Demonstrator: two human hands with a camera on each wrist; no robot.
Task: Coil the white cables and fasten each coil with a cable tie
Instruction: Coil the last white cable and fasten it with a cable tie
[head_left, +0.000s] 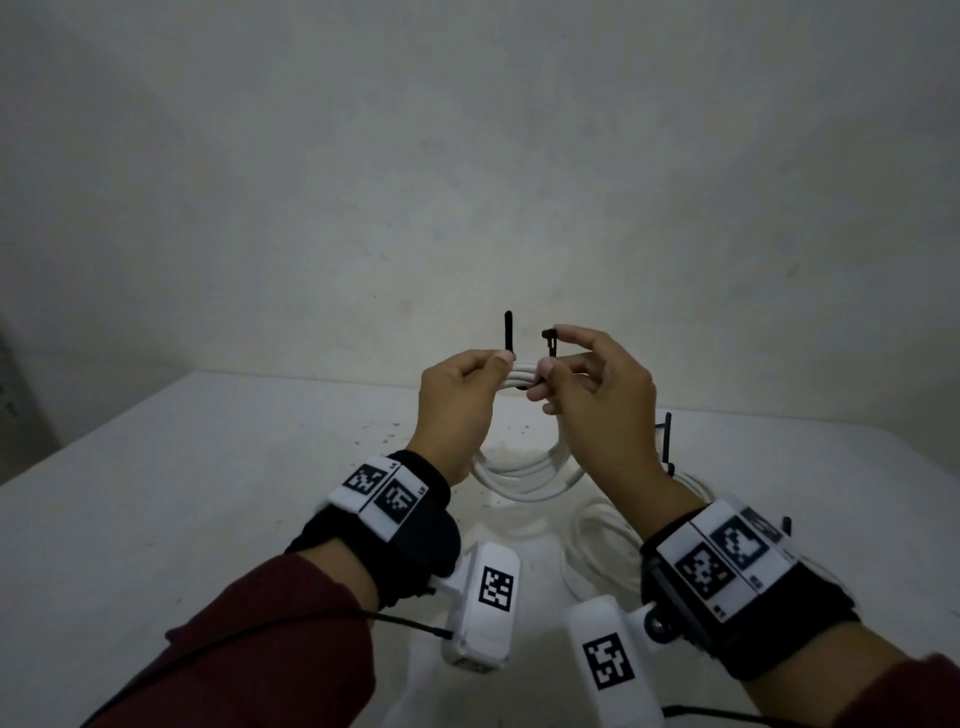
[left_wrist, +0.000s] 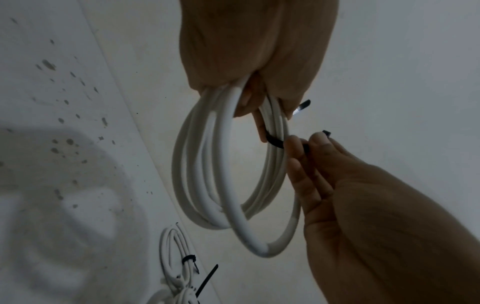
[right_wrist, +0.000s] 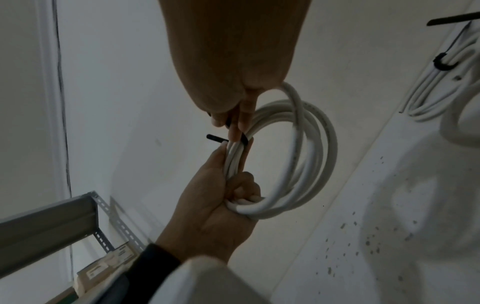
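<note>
Above a speckled white surface (head_left: 208, 493), the left hand (head_left: 457, 410) grips the white coil (left_wrist: 228, 174). The right hand's (head_left: 597, 405) grip pinches the black cable tie (head_left: 551, 345) wrapped around it.

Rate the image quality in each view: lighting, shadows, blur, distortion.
Head view: dim, flat light, wide-angle bowing of the table edge; the black cable tie reads sharp against the wall. Left wrist view: soft and noisy, a broad shadow on the speckled table, the left hand looming large. Right wrist view: equally dim; the held coil is legible, a shadow at right.
</note>
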